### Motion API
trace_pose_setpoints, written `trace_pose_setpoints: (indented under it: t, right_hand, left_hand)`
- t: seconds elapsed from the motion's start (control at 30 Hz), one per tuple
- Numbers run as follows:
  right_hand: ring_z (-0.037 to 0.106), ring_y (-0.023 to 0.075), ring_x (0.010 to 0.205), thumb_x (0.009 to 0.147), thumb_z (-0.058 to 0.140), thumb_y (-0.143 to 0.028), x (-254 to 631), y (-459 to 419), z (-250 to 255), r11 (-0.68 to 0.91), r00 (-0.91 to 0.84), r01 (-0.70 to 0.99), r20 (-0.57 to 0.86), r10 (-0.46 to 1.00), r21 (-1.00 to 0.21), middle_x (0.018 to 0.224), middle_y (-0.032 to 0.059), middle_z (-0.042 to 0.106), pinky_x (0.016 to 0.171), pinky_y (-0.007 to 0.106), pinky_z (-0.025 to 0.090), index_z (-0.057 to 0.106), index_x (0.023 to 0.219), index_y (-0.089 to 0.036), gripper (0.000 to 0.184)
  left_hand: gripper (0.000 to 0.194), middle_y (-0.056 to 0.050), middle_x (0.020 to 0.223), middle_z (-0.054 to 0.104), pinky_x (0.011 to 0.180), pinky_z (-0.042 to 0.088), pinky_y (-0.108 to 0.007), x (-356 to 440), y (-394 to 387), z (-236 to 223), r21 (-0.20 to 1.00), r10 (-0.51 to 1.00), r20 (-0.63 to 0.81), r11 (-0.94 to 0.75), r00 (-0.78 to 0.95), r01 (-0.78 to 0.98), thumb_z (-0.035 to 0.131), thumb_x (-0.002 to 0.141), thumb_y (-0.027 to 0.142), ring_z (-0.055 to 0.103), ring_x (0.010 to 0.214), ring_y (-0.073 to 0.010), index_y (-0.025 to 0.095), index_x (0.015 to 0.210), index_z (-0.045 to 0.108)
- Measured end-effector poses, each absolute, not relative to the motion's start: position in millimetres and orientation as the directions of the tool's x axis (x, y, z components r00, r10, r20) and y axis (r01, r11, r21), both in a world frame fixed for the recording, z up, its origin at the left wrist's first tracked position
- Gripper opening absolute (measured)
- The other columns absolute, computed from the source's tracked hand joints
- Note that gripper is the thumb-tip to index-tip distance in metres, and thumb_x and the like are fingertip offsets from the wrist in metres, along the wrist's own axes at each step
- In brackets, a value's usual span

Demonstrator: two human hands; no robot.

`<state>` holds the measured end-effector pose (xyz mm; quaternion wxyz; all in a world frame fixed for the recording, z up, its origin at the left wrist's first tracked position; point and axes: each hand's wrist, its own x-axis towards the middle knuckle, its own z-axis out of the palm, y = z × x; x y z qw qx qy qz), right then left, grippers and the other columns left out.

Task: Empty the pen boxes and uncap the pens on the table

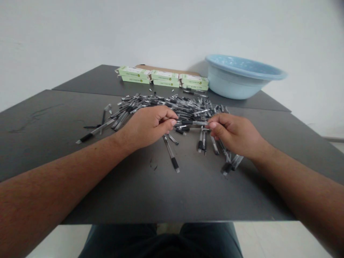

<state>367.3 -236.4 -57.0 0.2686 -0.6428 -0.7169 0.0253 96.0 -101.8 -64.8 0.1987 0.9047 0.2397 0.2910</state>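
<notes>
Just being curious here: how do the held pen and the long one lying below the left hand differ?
The held pen is pinched by the left hand and right hand; the loose pen lies on the table. The held pen runs nearly crosswise; the loose pen slants, grip end nearer the camera. Both have clear barrels and black grips.

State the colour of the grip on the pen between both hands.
Black; the pen grip shows best in the head view.

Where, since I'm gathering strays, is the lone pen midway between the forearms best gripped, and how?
Probably by its black grip, pinched crosswise from above, coming from the person's side: the pen lies flat, that end nearest them and clear of the pile.
</notes>
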Motion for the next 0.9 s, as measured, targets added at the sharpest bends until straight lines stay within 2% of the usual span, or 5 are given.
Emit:
trace_pose_setpoints:
  t: [0.2,0.43,0.63,0.8,0.9]
  right_hand:
    - [0.071,0.0216,0.073,0.099,0.066,-0.04,366.5,-236.3,-60.0,0.155,0.018,0.912,0.414,0.91,-0.38,0.085,0.0026,0.08,0.068,0.033,0.05,0.077,0.104,-0.026,0.018]
    - [0.07,0.0214,0.068,0.107,0.054,-0.049,366.7,-237.5,-56.0,0.16,-0.02,0.905,0.336,0.942,-0.394,0.071,0.002,0.074,0.066,0.032,0.048,0.07,0.089,-0.026,0.034]
    - [0.072,0.0208,0.075,0.098,0.066,-0.039,363.9,-235.8,-59.6,0.186,-0.016,0.899,0.393,0.919,-0.396,0.086,0.0025,0.079,0.068,0.031,0.05,0.073,0.102,-0.025,0.016]
    - [0.069,0.0205,0.067,0.109,0.05,-0.045,364.3,-235.6,-56.0,0.206,-0.094,0.904,0.295,0.951,-0.375,0.073,0.0024,0.075,0.064,0.031,0.048,0.074,0.091,-0.025,0.036]
    - [0.071,0.0206,0.072,0.104,0.059,-0.044,364.0,-236.2,-57.4,0.193,-0.054,0.894,0.33,0.942,-0.405,0.082,0.0024,0.078,0.067,0.031,0.05,0.074,0.098,-0.025,0.025]
  left_hand:
    - [0.022,0.0,0.089,0.083,0.079,0.056,-0.029,96.7,-102.8,-64.7,0.489,0.548,0.434,-0.81,0.715,0.324,0.062,0.099,0.033,0.079,0.085,-0.0178,0.022,0.109,0.078]
    - [0.023,-0.001,0.091,0.083,0.08,0.055,-0.03,95.7,-105.0,-61.3,0.431,0.536,0.452,-0.831,0.713,0.352,0.065,0.099,0.035,0.077,0.086,-0.0186,0.023,0.111,0.08]
    - [0.024,-0.001,0.09,0.082,0.079,0.054,-0.03,96.4,-105.5,-61.7,0.409,0.515,0.458,-0.846,0.725,0.343,0.064,0.098,0.034,0.076,0.083,-0.0184,0.023,0.11,0.081]
    - [0.025,-0.003,0.094,0.083,0.082,0.055,-0.03,96.7,-106.8,-60.3,0.385,0.491,0.46,-0.861,0.74,0.332,0.064,0.099,0.033,0.076,0.086,-0.0191,0.023,0.111,0.082]
    - [0.025,-0.003,0.095,0.083,0.083,0.056,-0.031,97.0,-107.2,-59.5,0.379,0.495,0.457,-0.86,0.739,0.342,0.063,0.1,0.034,0.077,0.087,-0.0199,0.024,0.111,0.082]
